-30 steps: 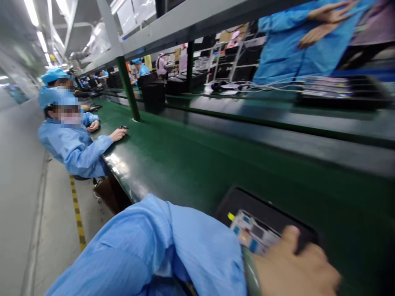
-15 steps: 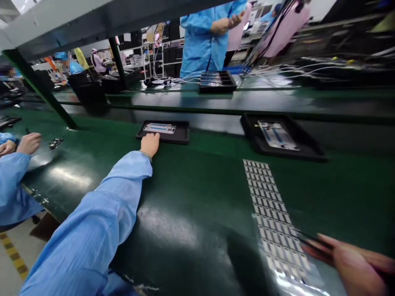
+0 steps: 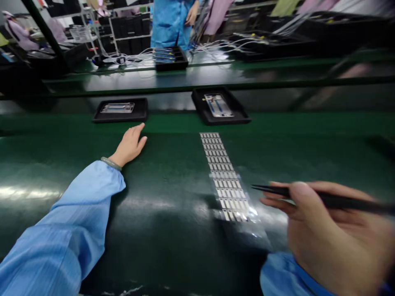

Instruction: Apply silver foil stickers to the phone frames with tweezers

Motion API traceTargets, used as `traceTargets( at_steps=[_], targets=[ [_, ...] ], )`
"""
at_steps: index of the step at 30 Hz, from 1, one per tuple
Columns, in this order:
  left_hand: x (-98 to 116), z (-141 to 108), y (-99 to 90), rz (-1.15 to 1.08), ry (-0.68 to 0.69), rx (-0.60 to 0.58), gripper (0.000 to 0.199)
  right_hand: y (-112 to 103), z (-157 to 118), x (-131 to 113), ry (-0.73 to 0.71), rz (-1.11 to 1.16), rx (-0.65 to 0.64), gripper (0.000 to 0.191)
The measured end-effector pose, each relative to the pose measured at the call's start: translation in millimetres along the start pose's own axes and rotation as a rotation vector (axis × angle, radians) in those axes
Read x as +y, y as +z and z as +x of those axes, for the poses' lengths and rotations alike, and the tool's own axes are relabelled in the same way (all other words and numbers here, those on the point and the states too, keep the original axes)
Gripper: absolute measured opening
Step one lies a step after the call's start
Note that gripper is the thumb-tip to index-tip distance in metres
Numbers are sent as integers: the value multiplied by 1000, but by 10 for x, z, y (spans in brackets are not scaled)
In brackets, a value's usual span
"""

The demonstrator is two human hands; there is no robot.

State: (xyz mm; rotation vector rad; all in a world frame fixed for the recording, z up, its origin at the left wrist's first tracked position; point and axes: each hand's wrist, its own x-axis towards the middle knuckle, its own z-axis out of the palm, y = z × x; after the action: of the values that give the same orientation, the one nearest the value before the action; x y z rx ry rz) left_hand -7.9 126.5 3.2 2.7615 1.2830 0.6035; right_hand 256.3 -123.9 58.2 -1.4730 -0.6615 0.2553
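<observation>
My left hand [image 3: 130, 144] hovers over the green bench with its fingers stretched out and nothing in it. Just beyond its fingertips lies a black tray [image 3: 121, 116] that holds a phone frame [image 3: 117, 108] with blue strips. At the right, my right hand [image 3: 327, 222] grips black tweezers [image 3: 336, 201], their tips pointing left. Left of those tips is a long sheet of small pale stickers [image 3: 224, 172] in rows, with a shiny clear backing at its near end. Another black tray [image 3: 228, 120] stands past the sheet's far end, with a second phone frame [image 3: 219, 105] in it.
A raised ledge [image 3: 129, 82] runs along the back of the bench. On it are a black box [image 3: 171, 61] with blue-striped parts, white cables [image 3: 216, 46] and dark trays at the right. Behind stands a person in a blue coat [image 3: 171, 24].
The view has swung right. My left hand has come off the left tray and its fingers have straightened. My right hand, with the tweezers, has risen off the sticker sheet and come fully into view.
</observation>
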Motion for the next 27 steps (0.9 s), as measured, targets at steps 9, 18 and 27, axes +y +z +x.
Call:
traceTargets(
  at_steps=[9, 18, 27],
  targets=[
    [1661, -437, 163, -339, 575, -176, 46, -271, 153, 262, 255, -180, -197, 35],
    [2141, -488, 343, -331, 617, -260, 61, -457, 118, 517, 426, -253, -331, 37],
    [2170, -539, 365, -312, 593, -250, 60, -392, 126, 471, 523, -65, -289, 41]
  ],
)
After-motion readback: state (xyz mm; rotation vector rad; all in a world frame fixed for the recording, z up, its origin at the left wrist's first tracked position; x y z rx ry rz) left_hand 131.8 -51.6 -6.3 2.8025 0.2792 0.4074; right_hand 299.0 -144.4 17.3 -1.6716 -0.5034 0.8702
